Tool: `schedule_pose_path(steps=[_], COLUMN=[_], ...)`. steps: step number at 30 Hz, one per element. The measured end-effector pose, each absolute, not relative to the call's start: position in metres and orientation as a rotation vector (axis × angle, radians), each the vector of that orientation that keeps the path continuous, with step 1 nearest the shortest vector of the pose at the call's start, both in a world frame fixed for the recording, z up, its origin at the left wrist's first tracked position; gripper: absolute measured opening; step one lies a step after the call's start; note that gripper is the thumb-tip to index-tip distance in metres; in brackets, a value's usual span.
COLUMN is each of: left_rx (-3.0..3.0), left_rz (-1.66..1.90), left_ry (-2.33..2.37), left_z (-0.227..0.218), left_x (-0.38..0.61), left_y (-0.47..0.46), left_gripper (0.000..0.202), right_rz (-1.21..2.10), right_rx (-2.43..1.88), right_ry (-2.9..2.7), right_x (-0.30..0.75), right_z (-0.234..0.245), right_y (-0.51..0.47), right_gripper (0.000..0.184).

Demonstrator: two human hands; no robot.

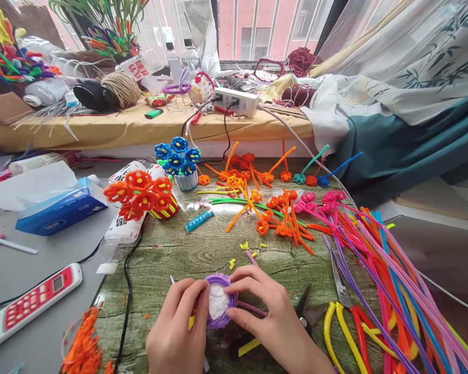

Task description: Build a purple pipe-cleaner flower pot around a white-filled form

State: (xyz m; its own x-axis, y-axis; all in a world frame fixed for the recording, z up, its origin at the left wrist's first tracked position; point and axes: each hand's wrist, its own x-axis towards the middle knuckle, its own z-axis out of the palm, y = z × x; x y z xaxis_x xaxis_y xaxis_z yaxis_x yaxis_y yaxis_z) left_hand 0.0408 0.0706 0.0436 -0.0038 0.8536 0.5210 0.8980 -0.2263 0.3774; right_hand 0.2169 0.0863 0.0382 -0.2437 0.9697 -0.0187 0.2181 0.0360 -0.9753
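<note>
Surface: green wood-grain tabletop [171, 254], grey table [89, 265] adjoining on the left. Behind, a ledge under yellowish cloth [113, 127] runs below a barred window [253, 31]; pink wall outside. Patterned curtain [432, 62] gathered at right, teal cloth [405, 140] under it.

On the ledge: white power strip [239, 102] with black plugs, ball of twine [120, 89], two clear bottles [174, 59] near the glass, bunches of coloured stems at far left.

Centre front, low over the tabletop: purple ring [206, 323] packed with white stuffing [218, 301], held between both hands. Left hand [181, 317] pinches its left edge, fingers bunched; right hand [263, 304] grips the right rim, thumb below, fingers above. Something dark and yellow lies under the hands, perhaps a tool handle; mostly covered, so unsure.

Right of the hands: scissors [339, 285] with red handles, yellow-handled pliers [329, 327], and a thick sheaf of fuzzy stems [398, 259] lying across part of the scissors. Beyond: loose orange flowers [283, 228], a blue tube [199, 221], yellow snippets [232, 264].

Left: pot of orange flowers [140, 195], pot of blue flowers [179, 156] behind it, tissue box [62, 208], red-and-white handset [35, 304]. Black cord [128, 280] trails down the tabletop between the handset and left hand; orange pile [83, 343] in the near corner.
</note>
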Motion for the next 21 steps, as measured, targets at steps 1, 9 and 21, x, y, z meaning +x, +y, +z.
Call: schedule_pose_path(steps=[1,9,21], left_rx=[-2.176,-2.228,-2.249], left_rz=[-1.05,-1.06,-1.075], left_ry=[-1.911,-1.871,-1.815], left_z=[0.044,0.043,0.043], left_x=[0.041,0.035,0.029], left_y=[0.071,0.072,0.075], left_gripper=[0.008,0.005,0.008], right_rz=[1.324,1.423,1.463], right_rx=[-1.258,-1.303,-1.342], right_ry=[-1.5,-1.124,-1.393], right_x=[0.215,0.199,0.211], right_z=[0.04,0.037,0.047], right_y=[0.087,0.084,0.088], right_gripper=[0.014,0.011,0.012])
